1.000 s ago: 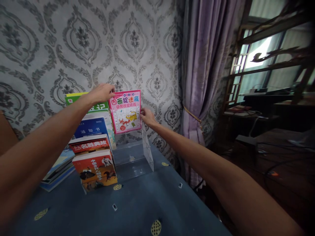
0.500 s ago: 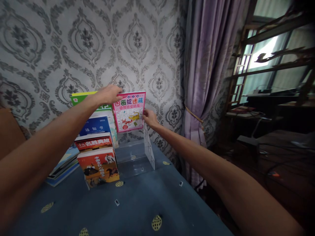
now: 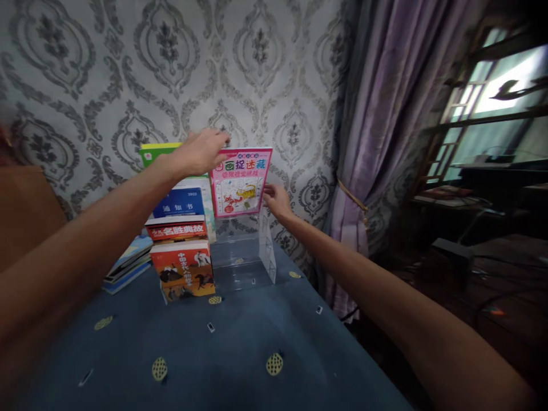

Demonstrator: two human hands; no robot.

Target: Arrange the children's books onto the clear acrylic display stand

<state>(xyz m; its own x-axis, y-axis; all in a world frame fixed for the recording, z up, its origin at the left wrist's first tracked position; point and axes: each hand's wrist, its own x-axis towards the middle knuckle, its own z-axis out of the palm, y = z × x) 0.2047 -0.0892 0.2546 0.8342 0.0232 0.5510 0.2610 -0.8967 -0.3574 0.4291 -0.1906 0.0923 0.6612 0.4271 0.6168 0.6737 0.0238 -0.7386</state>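
Observation:
A pink picture book (image 3: 240, 181) with cartoon animals on its cover stands upright in the rear tier of a clear acrylic book rack (image 3: 268, 251). My left hand (image 3: 204, 149) is closed over the book's top left corner, and some of its fingertips are hidden behind the cover. At the right edge, my right hand (image 3: 277, 200) pinches the same book between thumb and fingers. Left of it, the rack's tiers hold a green book (image 3: 160, 155), a blue book (image 3: 177, 202), a red book (image 3: 175, 230) and an orange book (image 3: 183, 269).
A stack of books (image 3: 131, 265) lies on the blue tablecloth (image 3: 240, 354) left of the rack. Patterned wallpaper (image 3: 257, 74) rises close behind. A cardboard box (image 3: 29, 211) stands at far left, and a tied purple curtain (image 3: 372, 142) hangs beyond the table's right edge.
The view has shifted, so the rack and books appear farther right and slightly higher. Both hands keep their places on the pink picture book, which stays at the rear of the rack.

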